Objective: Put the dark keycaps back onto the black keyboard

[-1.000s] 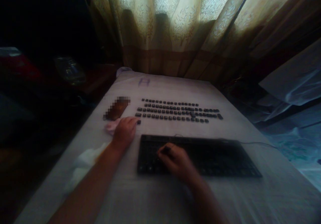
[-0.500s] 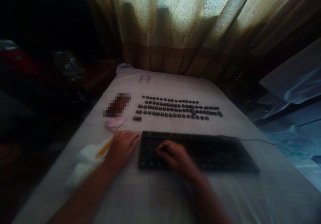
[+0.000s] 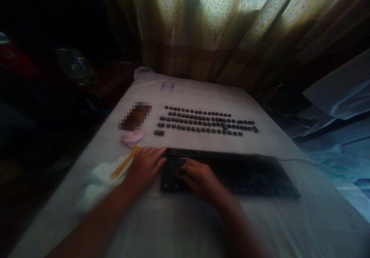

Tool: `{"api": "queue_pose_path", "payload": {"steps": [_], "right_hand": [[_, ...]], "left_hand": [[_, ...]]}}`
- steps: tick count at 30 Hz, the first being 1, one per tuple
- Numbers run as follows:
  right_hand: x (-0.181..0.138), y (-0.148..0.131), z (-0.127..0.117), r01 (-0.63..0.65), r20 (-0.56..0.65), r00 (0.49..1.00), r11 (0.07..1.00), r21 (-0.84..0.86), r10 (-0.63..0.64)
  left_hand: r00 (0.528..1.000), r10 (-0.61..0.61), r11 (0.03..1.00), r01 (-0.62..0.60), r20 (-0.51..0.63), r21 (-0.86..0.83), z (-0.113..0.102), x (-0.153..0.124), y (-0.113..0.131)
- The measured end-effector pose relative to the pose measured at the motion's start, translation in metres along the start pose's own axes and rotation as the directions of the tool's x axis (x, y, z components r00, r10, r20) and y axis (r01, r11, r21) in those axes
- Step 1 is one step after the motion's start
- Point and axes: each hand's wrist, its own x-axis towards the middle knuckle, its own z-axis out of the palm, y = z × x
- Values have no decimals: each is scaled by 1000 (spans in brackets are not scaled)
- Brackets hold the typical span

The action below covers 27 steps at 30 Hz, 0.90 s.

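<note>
A black keyboard [image 3: 254, 173] lies on the cloth-covered table, many of its keycaps off. My left hand [image 3: 146, 163] rests at its left end, fingers stretched out with the tips at the upper left corner. Over the keyboard's left part, my right hand [image 3: 199, 173] is closed in a pinch, fingertips down among the keys. Whatever it pinches is dark and blurred; I cannot make it out. Loose black keycaps [image 3: 199, 122] lie in several rows behind the keyboard. Beside my left hand is a yellow-handled tool [image 3: 124, 163], partly on a white cloth [image 3: 101, 175].
A pink cloth [image 3: 133, 137] and a pixelated brown object [image 3: 135, 116] lie at the left of the table. The keyboard's cable [image 3: 297, 160] runs off to the right. A patterned curtain [image 3: 214, 23] hangs behind the table's far edge.
My left hand has shifted right onto the keyboard's corner. My right hand stays over the left keys, its fingertips moved slightly left. The view has tilted a little.
</note>
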Motion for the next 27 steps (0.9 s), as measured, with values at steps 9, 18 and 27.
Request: {"api": "queue_pose_path", "payload": {"steps": [9,18,27], "right_hand": [[-3,-4,8,2,-25,1000,950,-313,-10],[-5,8,15,14,-168,984,974,-227,-53],[-7,5,11,-33,-245,968,997,64,48]], "left_hand": [[1000,-23,1000,23,1,1,-1,0,3],[999,-31,999,30,34,28,-2,2,6],[998,-34,998,31,48,51,-3,2,7]]}}
